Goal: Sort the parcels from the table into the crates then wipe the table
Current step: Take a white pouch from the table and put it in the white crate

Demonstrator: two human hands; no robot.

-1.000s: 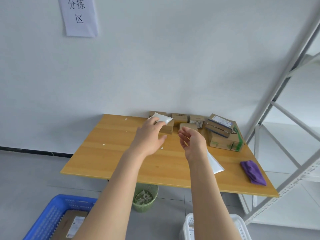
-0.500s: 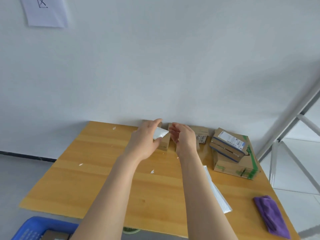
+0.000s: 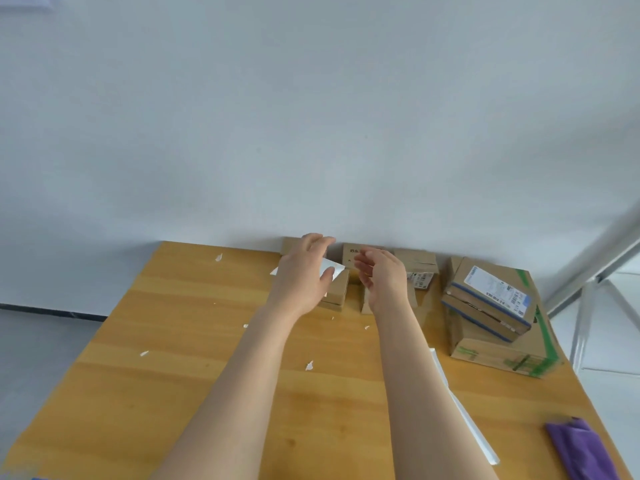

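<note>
Both in closer now: L hand point(image 3: 301, 275) over small box point(image 3: 337, 292), grip unclear; R hand point(image 3: 382, 277) loose, empty. Pickup prob next.

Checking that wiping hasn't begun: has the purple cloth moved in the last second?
No. The purple cloth still lies by the right edge of the table, right of the white envelope.

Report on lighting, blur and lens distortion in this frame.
Head view: soft, even light, no glare on the wooden table; head view, lower right corner: the purple cloth is smeared with blur; head view, right edge: the wide-angle lens leans the metal shelf upright.
</note>
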